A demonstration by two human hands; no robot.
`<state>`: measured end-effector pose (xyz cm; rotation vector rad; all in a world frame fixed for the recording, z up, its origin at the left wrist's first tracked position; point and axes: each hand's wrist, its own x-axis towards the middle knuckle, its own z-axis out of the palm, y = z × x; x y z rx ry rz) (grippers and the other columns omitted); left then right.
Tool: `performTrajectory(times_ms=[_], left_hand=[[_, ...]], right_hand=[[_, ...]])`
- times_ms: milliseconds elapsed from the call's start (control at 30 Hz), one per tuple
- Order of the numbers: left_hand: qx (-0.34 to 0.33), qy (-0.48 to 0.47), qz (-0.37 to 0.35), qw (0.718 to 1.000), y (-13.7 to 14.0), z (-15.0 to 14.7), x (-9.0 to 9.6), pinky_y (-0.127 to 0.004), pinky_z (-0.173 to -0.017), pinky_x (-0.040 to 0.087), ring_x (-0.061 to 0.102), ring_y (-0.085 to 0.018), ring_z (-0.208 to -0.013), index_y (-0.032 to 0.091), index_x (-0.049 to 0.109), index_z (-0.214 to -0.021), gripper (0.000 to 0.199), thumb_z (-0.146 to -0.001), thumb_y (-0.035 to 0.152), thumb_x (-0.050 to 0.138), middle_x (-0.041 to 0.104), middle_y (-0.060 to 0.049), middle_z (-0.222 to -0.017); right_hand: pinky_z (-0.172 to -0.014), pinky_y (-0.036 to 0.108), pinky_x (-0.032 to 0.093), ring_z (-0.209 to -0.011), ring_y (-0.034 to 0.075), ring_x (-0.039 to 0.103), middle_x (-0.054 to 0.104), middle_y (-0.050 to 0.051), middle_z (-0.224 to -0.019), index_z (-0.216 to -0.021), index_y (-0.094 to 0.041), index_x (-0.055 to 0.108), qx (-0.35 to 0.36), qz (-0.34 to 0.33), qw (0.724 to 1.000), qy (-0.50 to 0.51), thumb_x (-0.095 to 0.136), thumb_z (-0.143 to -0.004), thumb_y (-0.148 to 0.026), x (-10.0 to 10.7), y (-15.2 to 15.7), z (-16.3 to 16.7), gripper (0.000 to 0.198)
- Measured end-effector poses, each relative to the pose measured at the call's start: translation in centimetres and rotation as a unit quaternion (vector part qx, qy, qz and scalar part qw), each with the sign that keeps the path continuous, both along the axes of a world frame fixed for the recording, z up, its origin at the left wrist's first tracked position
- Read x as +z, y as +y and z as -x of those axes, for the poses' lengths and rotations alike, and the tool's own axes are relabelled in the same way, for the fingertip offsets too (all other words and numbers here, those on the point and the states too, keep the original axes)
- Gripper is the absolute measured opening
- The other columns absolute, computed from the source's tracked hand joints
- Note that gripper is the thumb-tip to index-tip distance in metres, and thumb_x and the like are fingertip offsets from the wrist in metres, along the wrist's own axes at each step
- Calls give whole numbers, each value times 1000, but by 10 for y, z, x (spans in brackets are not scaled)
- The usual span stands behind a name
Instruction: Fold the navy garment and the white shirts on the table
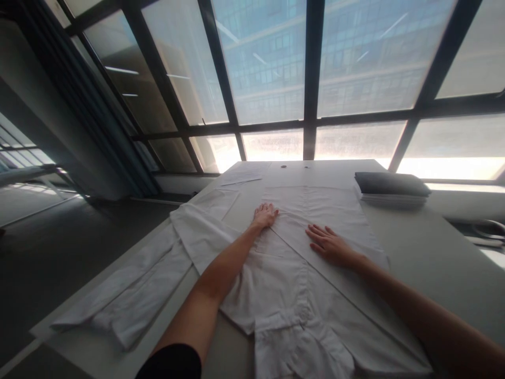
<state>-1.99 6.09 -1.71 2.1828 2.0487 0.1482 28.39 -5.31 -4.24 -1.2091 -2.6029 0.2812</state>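
Observation:
A white shirt-like garment (pixel 284 273) lies spread on the white table (pixel 418 252), with a button placket and collar toward me. Its right part is folded inward along a long diagonal edge. My left hand (pixel 265 215) rests on the cloth near the top of that edge, fingers spread and palm down. Flat on the folded part lies my right hand (pixel 329 245), its fingers extended and slightly apart. Neither hand grips anything. One white sleeve (pixel 138 289) stretches out over the table to the left.
A stack of folded dark and white cloth (pixel 390 189) sits at the back right. White sheets (pixel 240 176) lie at the back left. Two small round items (pixel 283 167) are near the far edge. Large windows (pixel 268 63) stand behind the table; a dark curtain (pixel 90 105) hangs left.

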Motion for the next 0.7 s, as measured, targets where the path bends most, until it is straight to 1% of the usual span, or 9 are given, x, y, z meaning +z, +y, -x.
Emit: performTrajectory(times_ms=[100,167,233,333,433,500,600,700], left_hand=[[1,-33,-7,999,5,10,9,-41,-120,31,40,-26,-147,16,47,-151,58,-104,49,40,44,-16,-158],[14,-56,-23,998,6,26,20,-32,-115,38,50,-23,-141,17,52,-147,53,-103,45,46,54,-14,-151],[41,-76,-49,995,3,52,34,-27,-112,40,53,-22,-137,17,57,-144,49,-102,41,50,59,-12,-146],[104,-97,-90,986,-10,109,56,-23,-110,41,58,-20,-132,15,65,-136,43,-99,33,53,64,-11,-140],[190,-108,-131,967,-36,177,73,-24,-107,43,62,-21,-127,11,68,-132,41,-96,26,54,68,-13,-135],[250,-112,-152,950,-58,220,79,-27,-109,42,61,-23,-128,11,68,-129,40,-93,22,55,68,-15,-134],[325,-131,-175,920,-90,268,76,-34,-112,40,57,-27,-132,12,69,-127,40,-88,18,61,67,-17,-134],[376,-177,-199,887,-108,292,65,-41,-113,40,57,-34,-133,9,70,-121,42,-79,14,70,68,-23,-130]], right_hand=[[-125,53,19,-154,26,22,28,8,-166,-160,-24,36,-2,-4,1000,-7,30,-105,-52,-2,1,0,62],[-125,53,20,-154,26,23,28,8,-166,-160,-23,37,-4,-8,1000,-11,30,-105,-51,-3,1,0,62],[-125,53,21,-154,25,23,29,8,-166,-159,-23,37,-6,-12,1000,-12,30,-104,-51,-4,1,0,62],[-125,53,21,-154,25,23,30,7,-165,-159,-24,38,-9,-14,1000,-15,29,-104,-51,-6,1,0,62],[-125,53,21,-154,25,23,31,5,-165,-159,-26,39,-10,-18,1000,-10,29,-103,-53,-14,3,-2,63],[-125,53,21,-154,26,23,31,5,-165,-159,-27,39,-8,-25,1000,1,29,-103,-54,-20,6,-4,63],[-125,54,22,-153,26,24,34,4,-164,-158,-30,41,-9,-35,999,14,31,-102,-56,-30,10,-6,63],[-124,55,23,-152,27,27,35,4,-163,-157,-29,42,-10,-37,999,13,30,-101,-57,-34,11,-8,63]])
